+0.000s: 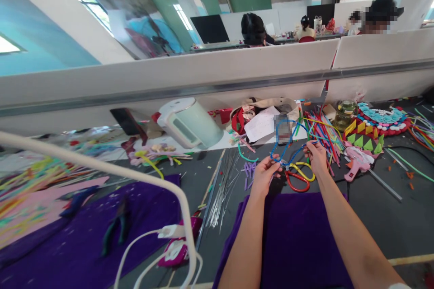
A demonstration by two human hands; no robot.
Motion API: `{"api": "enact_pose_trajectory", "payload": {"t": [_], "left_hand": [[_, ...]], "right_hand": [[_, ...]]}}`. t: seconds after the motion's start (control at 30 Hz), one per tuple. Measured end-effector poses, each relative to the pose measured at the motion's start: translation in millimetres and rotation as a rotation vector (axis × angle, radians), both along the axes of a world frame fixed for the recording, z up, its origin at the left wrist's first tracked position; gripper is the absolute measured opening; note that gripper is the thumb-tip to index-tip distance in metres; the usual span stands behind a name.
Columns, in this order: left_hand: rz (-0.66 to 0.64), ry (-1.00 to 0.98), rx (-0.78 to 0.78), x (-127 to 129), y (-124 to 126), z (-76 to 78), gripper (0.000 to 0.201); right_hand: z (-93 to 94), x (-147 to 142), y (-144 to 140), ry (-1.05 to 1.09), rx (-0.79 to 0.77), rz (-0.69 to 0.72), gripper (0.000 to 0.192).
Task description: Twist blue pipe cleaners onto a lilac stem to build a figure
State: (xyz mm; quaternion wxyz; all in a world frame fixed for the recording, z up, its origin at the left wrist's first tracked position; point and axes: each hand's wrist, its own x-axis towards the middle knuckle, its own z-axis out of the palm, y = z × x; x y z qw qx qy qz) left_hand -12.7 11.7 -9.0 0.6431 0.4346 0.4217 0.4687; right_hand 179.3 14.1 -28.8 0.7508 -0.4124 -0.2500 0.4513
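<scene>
- Pinching a blue pipe cleaner (286,144), both hands meet just right of the frame's centre, above a purple cloth (298,239).
- Left hand (264,175) nips the lower bend with fingers pressed together.
- Right hand (317,157) pinches the wire's right end.
- Red-and-yellow scissors (298,179) lie between the 2 hands on the grey table (383,216).
- A pink glue gun (356,162) sits right; a white kettle (190,122) lies upper centre-left.

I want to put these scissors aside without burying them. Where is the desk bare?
Bare grey desk lies right of the purple cloth, below the pink glue gun. A narrower strip lies between the wire bundle and that cloth. It is crowded around both hands, at the blue pipe cleaner and the coloured sticks.
</scene>
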Motion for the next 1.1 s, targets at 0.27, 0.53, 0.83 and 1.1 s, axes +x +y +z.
{"api": "enact_pose_trajectory", "payload": {"t": [0.27,0.53,0.83,1.1], "left_hand": [[0.024,-0.13,-0.074,6,-4,-0.5,0.037],[0.054,-0.259,-0.185,20,-8,-5.3,0.03],[-0.002,-0.152,-0.093,26,-14,-5.7,0.04],[0.052,-0.095,-0.029,29,-14,-7.4,0.046]], "right_hand": [[5.9,-1,-3,0.006,0.011,0.05,0.031],[12.0,-14,-11,-0.108,-0.015,0.297,0.03],[5.7,-18,-10,-0.246,0.028,0.125,0.027],[6.5,-26,-15,-0.569,0.054,0.001,0.017]]}}
